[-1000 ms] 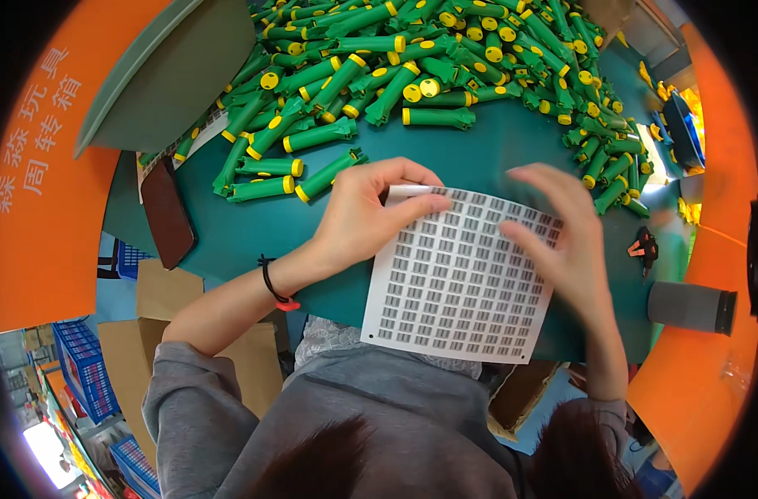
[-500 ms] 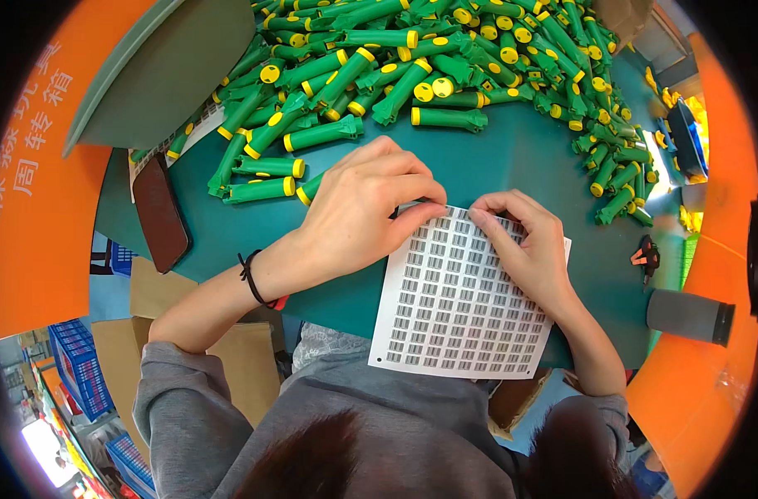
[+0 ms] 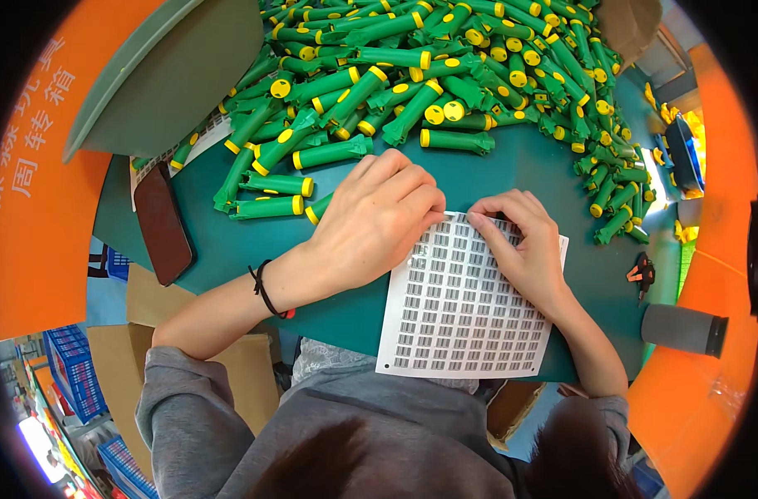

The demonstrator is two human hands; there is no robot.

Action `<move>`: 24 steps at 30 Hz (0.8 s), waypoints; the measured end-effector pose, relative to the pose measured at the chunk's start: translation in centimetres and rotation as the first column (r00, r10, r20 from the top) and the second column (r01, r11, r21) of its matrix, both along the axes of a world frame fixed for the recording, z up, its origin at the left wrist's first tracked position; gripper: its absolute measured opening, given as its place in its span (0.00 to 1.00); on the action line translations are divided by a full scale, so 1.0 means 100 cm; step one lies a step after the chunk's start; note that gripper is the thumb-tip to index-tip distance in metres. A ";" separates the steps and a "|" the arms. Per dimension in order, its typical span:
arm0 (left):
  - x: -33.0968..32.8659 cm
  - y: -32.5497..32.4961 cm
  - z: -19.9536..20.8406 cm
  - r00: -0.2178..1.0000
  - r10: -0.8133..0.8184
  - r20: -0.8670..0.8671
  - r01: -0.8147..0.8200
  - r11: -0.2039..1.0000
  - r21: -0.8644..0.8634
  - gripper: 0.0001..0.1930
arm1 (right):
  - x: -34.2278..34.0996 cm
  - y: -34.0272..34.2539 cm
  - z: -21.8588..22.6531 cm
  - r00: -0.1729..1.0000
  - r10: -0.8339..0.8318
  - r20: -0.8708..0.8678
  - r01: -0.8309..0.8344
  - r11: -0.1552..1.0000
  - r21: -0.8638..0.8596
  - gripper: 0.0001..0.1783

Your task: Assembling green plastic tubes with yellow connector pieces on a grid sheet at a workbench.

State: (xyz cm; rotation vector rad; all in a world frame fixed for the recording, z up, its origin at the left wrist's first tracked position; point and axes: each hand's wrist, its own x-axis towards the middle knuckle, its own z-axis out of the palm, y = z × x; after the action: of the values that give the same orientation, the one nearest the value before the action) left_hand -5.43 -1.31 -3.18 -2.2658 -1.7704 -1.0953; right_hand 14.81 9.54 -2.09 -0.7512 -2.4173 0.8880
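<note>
Curving up the far left: an orange panel (image 3: 42,224) with pale characters.
Blue crates (image 3: 74,374): low at the left, below the table's level.
Grey-green tub (image 3: 162,91): tilted, its rim toward the orange panel.
Brown flat case (image 3: 164,229): lying on the teal table (image 3: 545,183), near its left edge.
Cardboard box (image 3: 117,374): flaps spread, beneath the table's left side.
Black wristband (image 3: 261,289): around the left wrist.
Left hand (image 3: 379,212): thumb and fingertips pinched together at the upper left of the sheet; whether they grip the sheet itself or a small piece of it is hard to make out.
Green tubes (image 3: 414,112): yellow-ended, heaped across the far side of the table beyond both hands.
White sheet (image 3: 470,324): covered in rows of small dark blocks, between the hands, its lower part over the near table edge.
Right hand (image 3: 524,249): thumb and forefinger pinching the sheet's top edge, other fingers curled.
Black-and-orange tool (image 3: 642,274): on the table, well apart from the right hand.
Grey cup (image 3: 678,328): lying sideways in view, just nearer than the tool.
</note>
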 end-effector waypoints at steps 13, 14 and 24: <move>-0.009 0.001 0.011 0.843 0.056 0.534 -0.146 0.981 0.128 0.08 | -0.073 0.027 0.018 0.924 0.111 0.365 -0.267 0.870 0.413 0.18; -0.009 0.003 0.012 0.782 0.053 0.621 -0.144 0.985 0.098 0.08 | -0.069 0.029 0.015 0.926 0.107 0.362 -0.264 0.869 0.418 0.18; 0.003 0.007 0.040 0.666 -0.346 0.661 0.349 0.927 0.134 0.30 | 0.015 -0.011 0.038 0.940 0.293 -0.172 -0.276 0.954 0.116 0.10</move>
State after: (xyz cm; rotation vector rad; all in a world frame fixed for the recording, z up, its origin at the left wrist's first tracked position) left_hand -5.17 -0.66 0.79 -2.4535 -1.4924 -2.2401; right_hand 16.29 8.48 1.72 -0.2711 -2.4120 0.9052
